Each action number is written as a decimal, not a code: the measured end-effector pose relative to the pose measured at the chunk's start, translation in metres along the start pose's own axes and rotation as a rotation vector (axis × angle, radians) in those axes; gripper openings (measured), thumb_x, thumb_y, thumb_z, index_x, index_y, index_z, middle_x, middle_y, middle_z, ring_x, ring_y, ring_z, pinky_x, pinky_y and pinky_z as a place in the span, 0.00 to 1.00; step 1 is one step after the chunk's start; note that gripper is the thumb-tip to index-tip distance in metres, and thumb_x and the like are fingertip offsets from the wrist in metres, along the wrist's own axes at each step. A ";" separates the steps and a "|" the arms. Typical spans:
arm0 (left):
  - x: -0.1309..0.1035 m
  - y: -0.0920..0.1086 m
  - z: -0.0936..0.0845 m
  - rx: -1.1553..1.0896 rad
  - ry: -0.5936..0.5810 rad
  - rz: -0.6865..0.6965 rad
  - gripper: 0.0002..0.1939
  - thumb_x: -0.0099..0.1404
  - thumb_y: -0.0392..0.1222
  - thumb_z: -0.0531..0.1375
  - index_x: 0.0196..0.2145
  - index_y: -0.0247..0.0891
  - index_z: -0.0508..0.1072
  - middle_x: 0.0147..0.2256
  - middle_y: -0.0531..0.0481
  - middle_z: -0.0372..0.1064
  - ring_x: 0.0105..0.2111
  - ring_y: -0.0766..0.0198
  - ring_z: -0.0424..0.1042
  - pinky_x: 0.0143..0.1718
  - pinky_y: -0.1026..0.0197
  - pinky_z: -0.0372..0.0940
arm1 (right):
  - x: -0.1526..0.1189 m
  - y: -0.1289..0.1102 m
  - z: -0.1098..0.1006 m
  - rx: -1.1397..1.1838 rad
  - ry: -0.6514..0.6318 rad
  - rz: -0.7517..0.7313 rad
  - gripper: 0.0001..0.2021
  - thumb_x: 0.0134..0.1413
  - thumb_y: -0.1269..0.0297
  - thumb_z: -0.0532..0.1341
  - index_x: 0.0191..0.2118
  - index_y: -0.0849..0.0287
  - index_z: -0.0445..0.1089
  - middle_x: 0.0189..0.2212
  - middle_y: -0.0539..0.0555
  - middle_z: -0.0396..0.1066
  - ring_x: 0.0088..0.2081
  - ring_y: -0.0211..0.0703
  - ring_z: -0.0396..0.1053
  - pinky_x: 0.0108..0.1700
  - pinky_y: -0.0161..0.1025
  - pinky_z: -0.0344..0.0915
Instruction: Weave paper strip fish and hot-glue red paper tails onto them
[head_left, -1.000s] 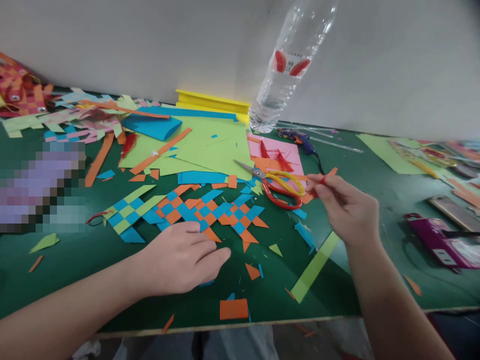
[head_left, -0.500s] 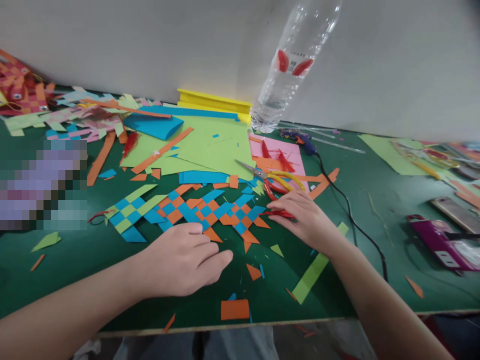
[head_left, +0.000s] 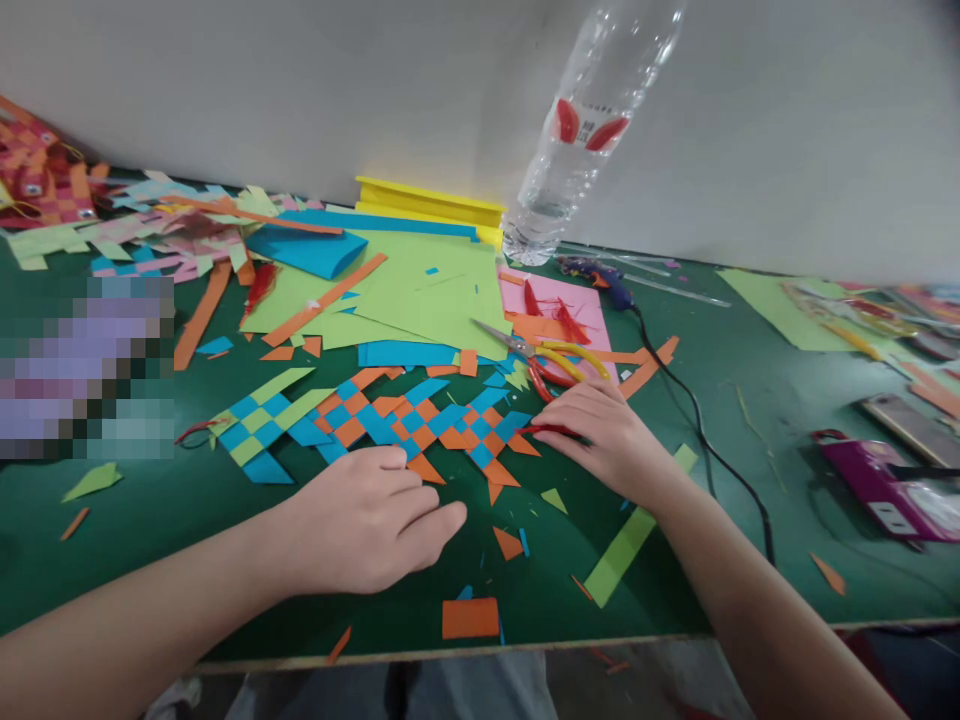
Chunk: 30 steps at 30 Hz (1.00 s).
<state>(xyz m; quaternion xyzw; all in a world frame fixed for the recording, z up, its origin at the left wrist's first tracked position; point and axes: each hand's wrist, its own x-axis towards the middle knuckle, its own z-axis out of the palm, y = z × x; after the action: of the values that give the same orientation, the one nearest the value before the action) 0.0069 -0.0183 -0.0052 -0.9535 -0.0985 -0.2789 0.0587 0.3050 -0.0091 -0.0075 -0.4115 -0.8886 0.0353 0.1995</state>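
A row of woven paper fish (head_left: 420, 422) in blue, orange and green lies joined across the middle of the green table. At its right end a red tassel (head_left: 559, 431) runs under the fingers of my right hand (head_left: 611, 440), which pinch it. My left hand (head_left: 375, 520) rests in a loose fist at the near edge of the row; its curled fingers show nothing held, though the palm side is hidden. Just beyond my right hand lie open scissors (head_left: 531, 350) with red and yellow handles. A thin red cord (head_left: 196, 430) trails from the left end.
Green paper sheets (head_left: 427, 290) lie behind the fish. A water bottle (head_left: 559, 190) stands near a glue gun (head_left: 596, 275), whose black cable (head_left: 694, 400) curves past my right hand. A purple case (head_left: 885, 490) is at right, paper strips (head_left: 165, 235) at left, scraps in front.
My right fingers have shifted very slightly on the red tassel, and less of it shows. My left hand and the fish stay in place.
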 end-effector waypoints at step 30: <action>-0.001 0.000 0.000 -0.017 -0.025 0.005 0.07 0.67 0.32 0.52 0.38 0.32 0.70 0.19 0.55 0.66 0.18 0.68 0.63 0.21 0.60 0.52 | -0.001 0.002 -0.002 -0.028 0.007 -0.006 0.03 0.59 0.69 0.60 0.35 0.55 0.71 0.31 0.49 0.74 0.35 0.38 0.69 0.49 0.47 0.60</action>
<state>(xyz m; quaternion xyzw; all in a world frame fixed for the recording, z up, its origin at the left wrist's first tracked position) 0.0066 -0.0185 -0.0056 -0.9576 -0.0944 -0.2676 0.0501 0.3074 -0.0091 -0.0065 -0.4116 -0.8895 0.0208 0.1973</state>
